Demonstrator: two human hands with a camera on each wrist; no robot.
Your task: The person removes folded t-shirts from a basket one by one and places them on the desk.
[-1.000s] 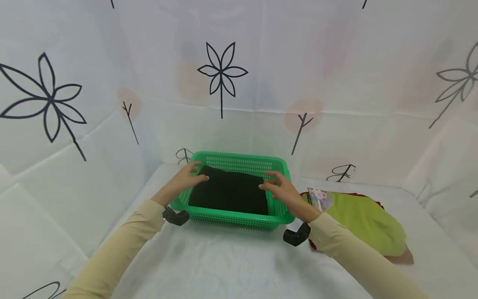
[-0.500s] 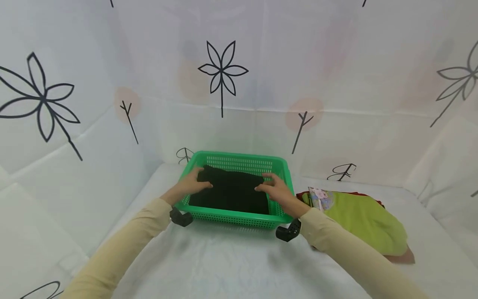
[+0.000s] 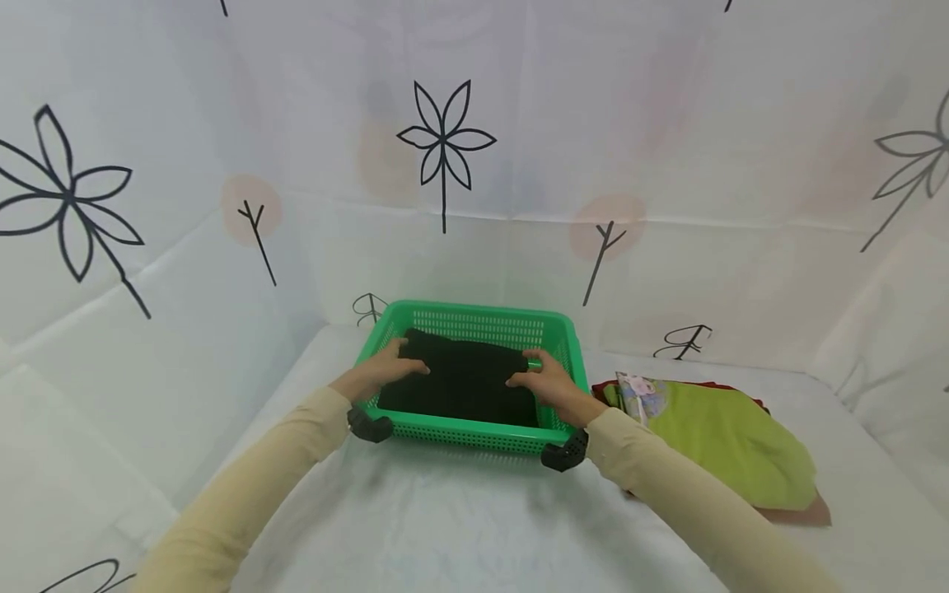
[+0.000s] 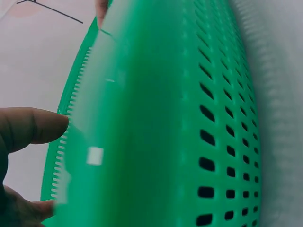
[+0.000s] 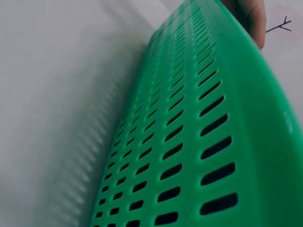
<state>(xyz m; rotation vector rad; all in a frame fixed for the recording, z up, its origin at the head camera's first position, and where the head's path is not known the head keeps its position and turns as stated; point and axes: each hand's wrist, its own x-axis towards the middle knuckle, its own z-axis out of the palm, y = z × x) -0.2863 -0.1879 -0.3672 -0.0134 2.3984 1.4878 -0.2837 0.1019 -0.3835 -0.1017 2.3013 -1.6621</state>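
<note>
A folded black cloth (image 3: 460, 383) lies inside a green plastic basket (image 3: 467, 430). Reaching over the front rim, my left hand (image 3: 381, 369) is at the cloth's left edge, its thumb over the cloth and its fingers spread away from it. At the opposite edge is my right hand (image 3: 552, 381), loosely curved, with a gap between thumb and fingers. Whether either hand touches the cloth is hard to tell. The left wrist view shows a thumb (image 4: 38, 125) apart from the fingers, beyond the rim. Part of a hand (image 5: 253, 19) shows past the rim in the right wrist view.
Right of the basket lies a pile of folded clothes, a lime-green garment (image 3: 734, 445) on top with a patterned piece (image 3: 643, 397) at its corner. White sheeting (image 3: 460, 519) covers the table and rises as walls behind and at the sides.
Both hands have moved inward and lower toward the cloth's two side edges. The cloth, basket and clothes pile stay as they were; the head view has shifted slightly.
</note>
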